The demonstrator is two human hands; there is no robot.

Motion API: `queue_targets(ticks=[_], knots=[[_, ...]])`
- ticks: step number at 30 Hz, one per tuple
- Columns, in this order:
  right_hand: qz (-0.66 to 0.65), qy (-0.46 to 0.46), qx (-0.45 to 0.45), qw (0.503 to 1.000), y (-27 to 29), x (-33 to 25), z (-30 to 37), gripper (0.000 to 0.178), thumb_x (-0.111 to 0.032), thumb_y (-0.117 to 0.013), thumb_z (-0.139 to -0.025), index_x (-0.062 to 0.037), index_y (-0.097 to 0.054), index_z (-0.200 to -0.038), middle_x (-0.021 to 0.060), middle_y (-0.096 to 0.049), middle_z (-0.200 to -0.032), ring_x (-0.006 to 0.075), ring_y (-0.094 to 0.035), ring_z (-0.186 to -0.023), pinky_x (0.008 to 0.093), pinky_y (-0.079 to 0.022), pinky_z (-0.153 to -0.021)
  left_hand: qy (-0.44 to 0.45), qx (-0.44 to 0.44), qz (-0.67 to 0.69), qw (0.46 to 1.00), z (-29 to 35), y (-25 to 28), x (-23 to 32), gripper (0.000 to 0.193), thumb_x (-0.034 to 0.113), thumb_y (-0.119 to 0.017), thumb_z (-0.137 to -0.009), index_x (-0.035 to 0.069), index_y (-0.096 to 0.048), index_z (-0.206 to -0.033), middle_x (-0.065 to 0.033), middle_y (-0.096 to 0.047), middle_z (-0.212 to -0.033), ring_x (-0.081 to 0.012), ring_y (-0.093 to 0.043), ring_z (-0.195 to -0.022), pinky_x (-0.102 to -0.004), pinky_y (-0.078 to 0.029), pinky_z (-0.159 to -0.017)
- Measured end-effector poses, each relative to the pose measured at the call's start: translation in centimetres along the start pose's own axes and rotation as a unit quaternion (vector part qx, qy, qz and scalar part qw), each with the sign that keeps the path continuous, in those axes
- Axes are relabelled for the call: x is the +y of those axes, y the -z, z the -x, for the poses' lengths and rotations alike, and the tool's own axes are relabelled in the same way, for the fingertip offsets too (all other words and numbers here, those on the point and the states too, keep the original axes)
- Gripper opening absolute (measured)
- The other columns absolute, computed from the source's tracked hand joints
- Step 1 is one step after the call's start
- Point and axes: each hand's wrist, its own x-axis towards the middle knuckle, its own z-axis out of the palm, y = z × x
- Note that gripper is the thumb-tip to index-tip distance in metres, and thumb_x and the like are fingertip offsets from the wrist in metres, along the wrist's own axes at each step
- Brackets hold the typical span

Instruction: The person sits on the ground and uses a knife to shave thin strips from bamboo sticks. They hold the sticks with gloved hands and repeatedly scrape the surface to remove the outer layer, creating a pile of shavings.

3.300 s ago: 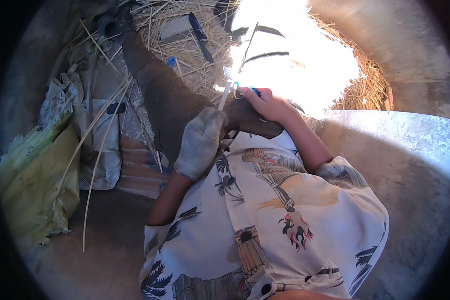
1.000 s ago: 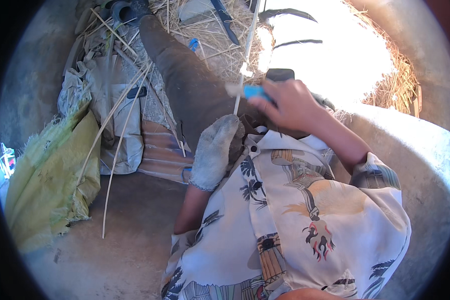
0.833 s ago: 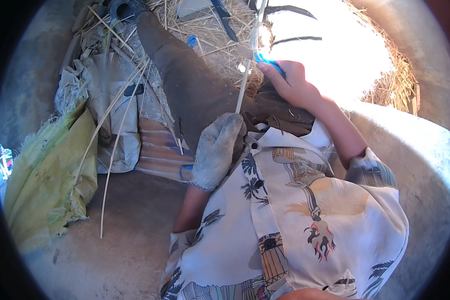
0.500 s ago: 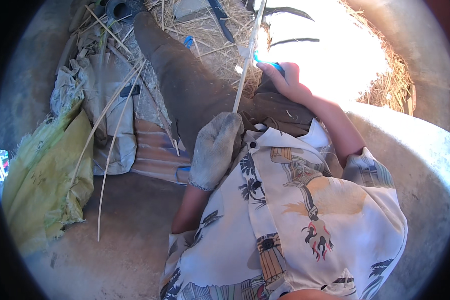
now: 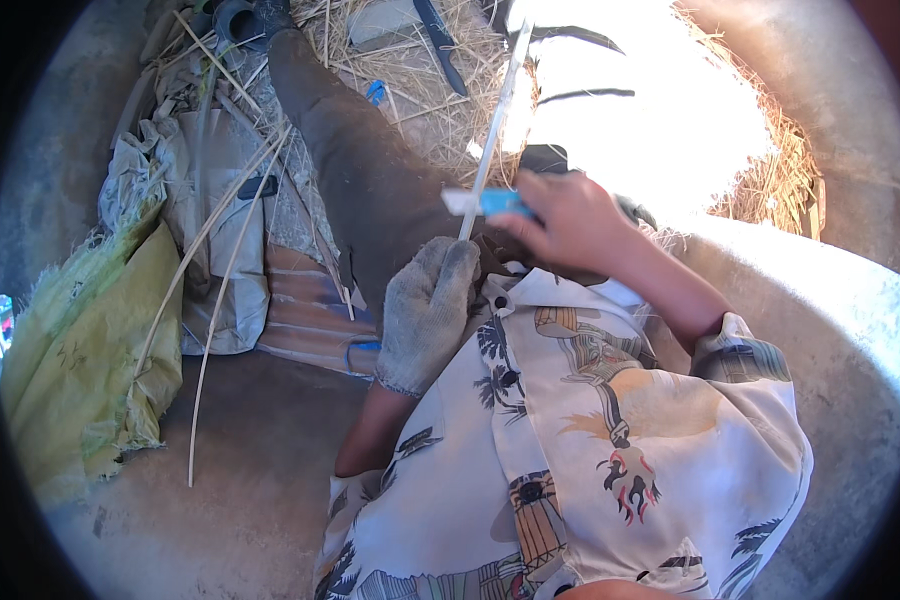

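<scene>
My left hand (image 5: 425, 315), in a grey knit glove, is closed around the lower end of a long pale strip (image 5: 497, 125) that looks like split cane or bamboo. The strip slants up and away from the glove over my lap. My bare right hand (image 5: 575, 220) grips a blue-handled knife (image 5: 505, 202), which looks like a box cutter. Its pale blade lies across the strip just above the glove, pointing left; motion blurs it a little.
Dry straw (image 5: 420, 110) litters the ground ahead, with a dark-handled blade (image 5: 440, 50) lying on it. Several thin pale strips (image 5: 225, 270) lean at the left over a yellow-green woven sack (image 5: 100, 370). Bright sunlight washes out the far right.
My right hand has drawn the knife down along the strip, closer to the gloved hand. My left hand keeps its hold and has shifted only slightly.
</scene>
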Motion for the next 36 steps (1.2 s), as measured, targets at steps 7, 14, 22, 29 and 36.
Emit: queue_targets(ticks=[7,14,22,29,36], knots=[[-0.009,-0.143,-0.035,0.989,0.2,-0.7,-0.8,0.041,-0.041,-0.055,-0.103,-0.0014,-0.064,-0.104,0.0175,-0.066,-0.076,0.0344,-0.064,-0.067,0.044,-0.049,-0.07,-0.022,0.012,-0.049,0.999,-0.2,0.1,-0.9,0.028,0.021,-0.055,-0.104,0.0,-0.065,-0.09,-0.0035,-0.055,-0.072,-0.0092,-0.05,-0.066,-0.0294,-0.043,-0.062],[-0.083,-0.115,0.036,0.989,-0.5,0.8,-3.0,0.049,-0.043,-0.056,-0.104,-0.0008,-0.07,-0.084,0.0055,-0.049,-0.059,0.0194,-0.054,-0.055,0.0349,-0.044,-0.055,-0.009,-0.002,0.015,1.0,-1.2,0.2,-0.6,0.029,0.026,-0.057,-0.104,0.003,-0.065,-0.09,0.0026,-0.055,-0.074,-0.005,-0.047,-0.066,-0.0255,-0.039,-0.059],[-0.199,-0.184,-0.009,0.963,-0.2,1.2,-4.0,0.052,-0.053,-0.057,-0.1,-0.0047,-0.067,-0.084,0.0098,-0.057,-0.063,0.0273,-0.057,-0.063,0.0402,-0.047,-0.068,0.064,-0.034,0.079,0.994,-1.4,1.1,0.1,0.029,0.028,-0.055,-0.105,0.004,-0.065,-0.092,0.0019,-0.054,-0.072,-0.0035,-0.046,-0.061,-0.0244,-0.038,-0.054],[-0.113,-0.139,0.018,0.984,-2.8,3.9,-7.3,0.062,-0.059,-0.05,-0.101,-0.0017,-0.062,-0.081,0.0145,-0.059,-0.067,0.029,-0.061,-0.065,0.0451,-0.047,-0.064,-0.098,0.079,-0.246,0.961,-5.9,7.6,0.7,0.029,0.028,-0.055,-0.102,0.003,-0.066,-0.11,-0.0206,-0.067,-0.085,-0.0336,-0.068,-0.079,-0.045,-0.05,-0.074],[0.162,-0.194,-0.34,0.906,-9.8,16.0,-17.3,0.038,-0.039,-0.059,-0.095,-0.0024,-0.069,-0.093,0.0135,-0.068,-0.086,0.0296,-0.068,-0.08,0.0444,-0.052,-0.074,-0.172,0.153,-0.493,0.839,-17.4,12.6,2.8,0.04,0.034,-0.046,-0.102,0.006,-0.062,-0.127,-0.0302,-0.068,-0.105,-0.048,-0.065,-0.102,-0.0551,-0.05,-0.089]])
